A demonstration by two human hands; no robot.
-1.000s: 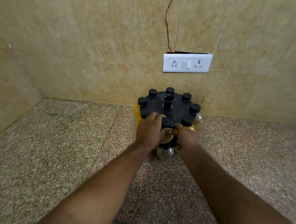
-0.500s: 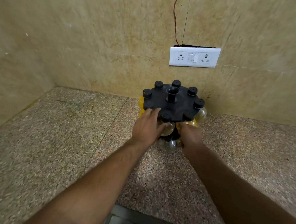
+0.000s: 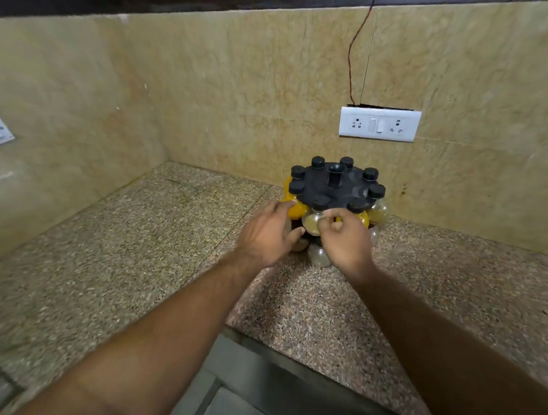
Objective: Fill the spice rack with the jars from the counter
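Here: round black plastic spice rack (image 3: 347, 191) at the back of the speckled granite counter (image 3: 118, 262), close to the beige marble wall (image 3: 225, 92). Carries black-capped glass jars (image 3: 378, 212) all round its top disc, some yellow-filled, with more in a lower tier. Left hand (image 3: 269, 236) just in front, fingers spread and fairly straight, tips touching the orange-yellow jar (image 3: 293, 210). Right hand (image 3: 344, 240) beside it, fingers curled narrow, tips against the pale-filled clear jar (image 3: 310, 222); cannot tell whether gripping it. Higher on the wall, white socket plate (image 3: 379, 124) with a thin red wire (image 3: 352, 51) rising above it.
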